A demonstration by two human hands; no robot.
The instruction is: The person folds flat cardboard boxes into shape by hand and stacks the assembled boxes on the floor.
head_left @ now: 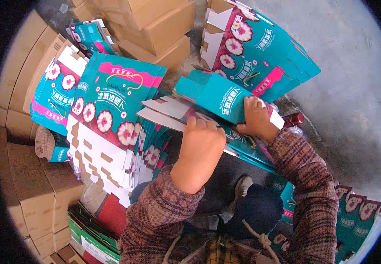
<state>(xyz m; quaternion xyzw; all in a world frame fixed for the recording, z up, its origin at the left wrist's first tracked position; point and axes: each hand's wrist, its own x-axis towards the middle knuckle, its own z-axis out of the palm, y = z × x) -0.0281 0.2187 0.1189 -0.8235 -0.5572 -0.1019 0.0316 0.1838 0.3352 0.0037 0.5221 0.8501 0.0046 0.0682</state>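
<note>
In front of me is a partly folded teal carton (229,99) printed with pink-and-white round slices, its white end flaps sticking out to the left. My left hand (201,152) is closed on the carton's near edge, beside those flaps; its fingertips are hidden. My right hand (257,119) grips the right end, thumb and fingers against the teal panel. Beneath my hands lie more flat teal cartons, partly covered. To the left, a tall stack of flattened cartons (120,101) shows white cut-out flaps along its near side.
Another batch of flat cartons (256,53) leans at the far right. Brown cardboard boxes (155,33) are piled at the back and along the left. A dark red bottle-like object (293,119) lies beyond my right hand. Several finished-looking teal cartons (353,215) stand at the lower right.
</note>
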